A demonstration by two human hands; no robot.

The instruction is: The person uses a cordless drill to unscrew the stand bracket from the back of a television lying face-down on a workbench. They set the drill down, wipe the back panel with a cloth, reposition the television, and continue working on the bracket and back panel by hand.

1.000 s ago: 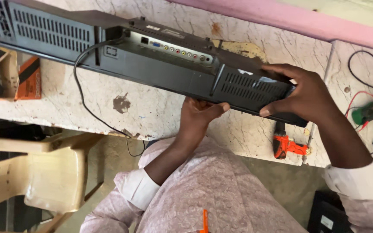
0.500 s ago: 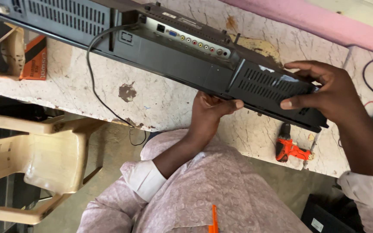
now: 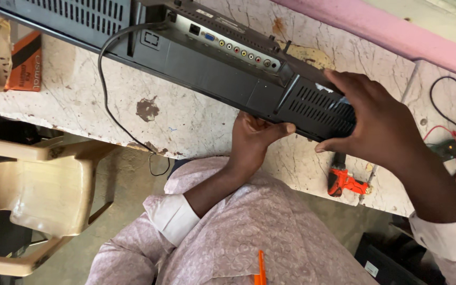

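Note:
A long black flat-panel set [image 3: 201, 58] lies back-up and tilted over the edge of a worn stone table [image 3: 186, 121], with a row of coloured sockets along its rear. My left hand [image 3: 257, 138] grips its lower edge from underneath, thumb on the casing. My right hand [image 3: 376, 124] is wrapped over the vented right end. A black cable [image 3: 101, 79] hangs from the set's back down past the table edge.
A cream plastic chair [image 3: 43, 184] stands at the left below the table. An orange box [image 3: 27, 60] sits at the table's left. A small red tool [image 3: 344, 182] lies near the front edge. Red and black wires [image 3: 449, 142] lie at the right. An orange pen [image 3: 261, 269] pokes from my shirt.
The set's right end has shifted right and down in view as both hands carry it. The hands keep the same grip.

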